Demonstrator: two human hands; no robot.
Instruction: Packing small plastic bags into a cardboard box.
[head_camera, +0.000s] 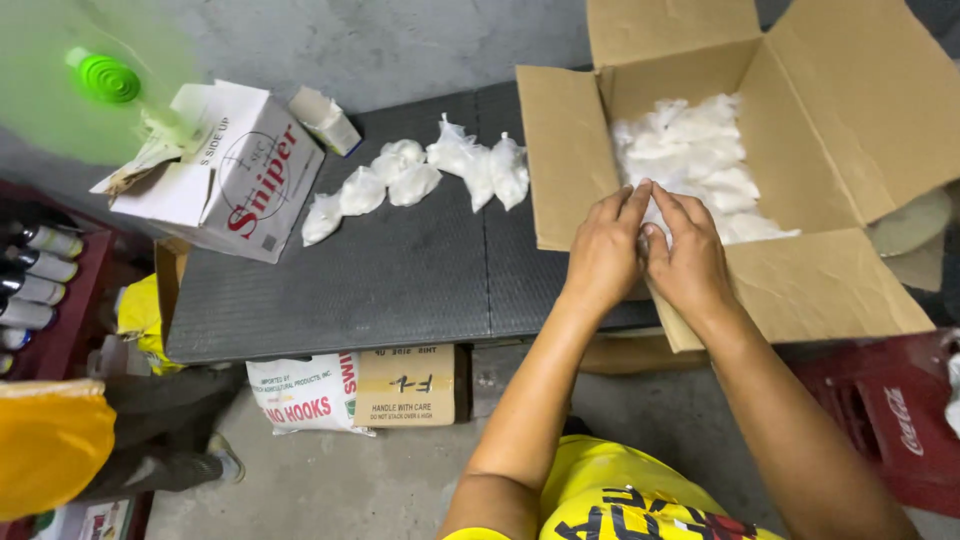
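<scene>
Both my hands reach into an open cardboard box (850, 150) at the right end of a dark table (400, 270). The box holds a heap of small clear bags of white powder (700, 150). My left hand (603, 250) and my right hand (690, 255) touch each other at the box's near edge, fingertips pinched on one bag of the heap (655, 215), mostly hidden by my fingers. A row of several similar white bags (420, 175) lies on the table to the left of the box, apart from my hands.
A white carton (235, 170) stands on the table's left end with a small white packet (325, 120) beside it. A green fan (95, 80) spins at top left. Bottles (35, 275) fill a crate at far left, a red crate (890, 420) sits at right. Boxes and a sack (360, 390) lie under the table. Another person's leg (170, 440) shows at lower left.
</scene>
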